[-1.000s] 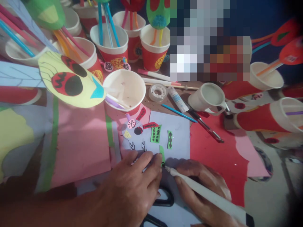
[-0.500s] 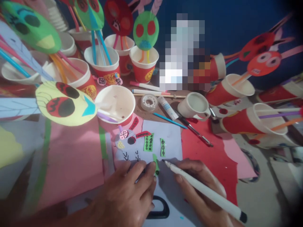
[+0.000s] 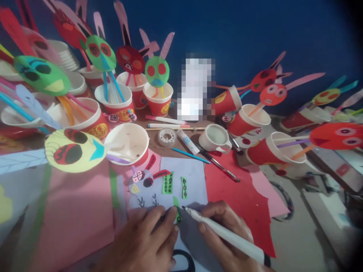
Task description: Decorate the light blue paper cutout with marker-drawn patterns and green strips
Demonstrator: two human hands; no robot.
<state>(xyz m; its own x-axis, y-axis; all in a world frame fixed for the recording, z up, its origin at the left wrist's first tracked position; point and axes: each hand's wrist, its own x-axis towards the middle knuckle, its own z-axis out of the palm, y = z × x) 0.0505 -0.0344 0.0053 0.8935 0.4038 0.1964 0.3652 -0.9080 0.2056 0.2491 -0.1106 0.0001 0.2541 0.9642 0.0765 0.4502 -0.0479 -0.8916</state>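
My left hand [image 3: 150, 236] lies on the blue-grey paper [image 3: 195, 173], its fingers flat and partly over a small green paper strip [image 3: 176, 204]. A black ring drawn on the strip shows beside the fingertips. Pinched in my right hand [image 3: 227, 230] is a white marker [image 3: 224, 230]; its black tip hovers just right of the strip, and I cannot tell whether it touches the paper. Two green paper pieces, one with rows of rings [image 3: 168, 183] and one with a chain of rings [image 3: 184, 187], lie above. A decorated paper face [image 3: 143, 180] is beside them.
Paper cups [image 3: 159, 96] with paper faces on straws stand along the back and both sides. A tape roll [image 3: 167, 137], a glue tube [image 3: 187, 141], a mug [image 3: 214, 137] and a pen [image 3: 224, 168] lie mid-table. Red paper [image 3: 235, 196] is at right; a black handle [image 3: 184, 260] is near my left hand.
The whole view has shifted, so things sit lower and further left in it. My left hand stays on the green strip, and the marker stays in my right hand near it.
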